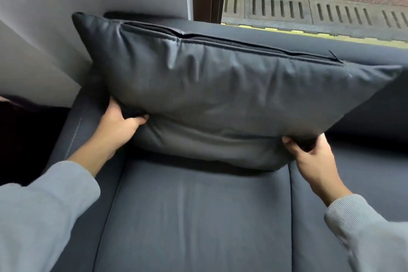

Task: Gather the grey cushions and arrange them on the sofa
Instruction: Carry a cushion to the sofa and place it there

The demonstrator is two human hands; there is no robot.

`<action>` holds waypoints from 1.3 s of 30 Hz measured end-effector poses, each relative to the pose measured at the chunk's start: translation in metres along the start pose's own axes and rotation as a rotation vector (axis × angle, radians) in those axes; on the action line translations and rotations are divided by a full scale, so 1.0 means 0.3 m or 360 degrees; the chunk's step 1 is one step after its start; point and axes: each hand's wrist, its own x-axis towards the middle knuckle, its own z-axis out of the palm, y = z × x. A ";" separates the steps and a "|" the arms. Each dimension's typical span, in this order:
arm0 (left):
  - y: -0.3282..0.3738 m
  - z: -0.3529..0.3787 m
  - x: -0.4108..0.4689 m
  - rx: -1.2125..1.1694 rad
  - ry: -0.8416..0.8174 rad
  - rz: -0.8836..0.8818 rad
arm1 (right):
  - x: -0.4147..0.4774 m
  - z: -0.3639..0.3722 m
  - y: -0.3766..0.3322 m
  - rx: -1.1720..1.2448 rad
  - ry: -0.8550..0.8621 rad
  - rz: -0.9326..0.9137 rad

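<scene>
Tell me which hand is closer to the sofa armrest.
Left. The left hand grips the cushion right beside the armrest; the right hand grips its opposite corner, across the seat.

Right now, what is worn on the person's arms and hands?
Both arms wear loose light grey long sleeves; the left sleeve looks smooth, the right sleeve ends in a ribbed knit cuff. The left hand and right hand are bare: no gloves, rings or watch in view.

Dark grey sofa (198, 216) — one grey cushion (220, 95) stands on its seat.
</scene>
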 end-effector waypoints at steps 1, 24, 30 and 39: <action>0.000 0.011 0.004 0.0019 0.0005 -0.0016 | 0.005 0.012 0.009 -0.0010 0.0009 0.0028; 0.267 0.103 -0.115 -0.0406 0.0627 0.0074 | 0.027 0.023 -0.225 0.0402 0.0418 -0.0094; 0.380 0.068 -0.014 -0.0324 0.0525 -0.0171 | 0.080 0.004 -0.304 0.0288 0.0366 0.0069; 0.399 0.026 -0.067 -0.0219 0.0414 -0.0246 | 0.031 -0.066 -0.381 0.0245 0.0043 0.0233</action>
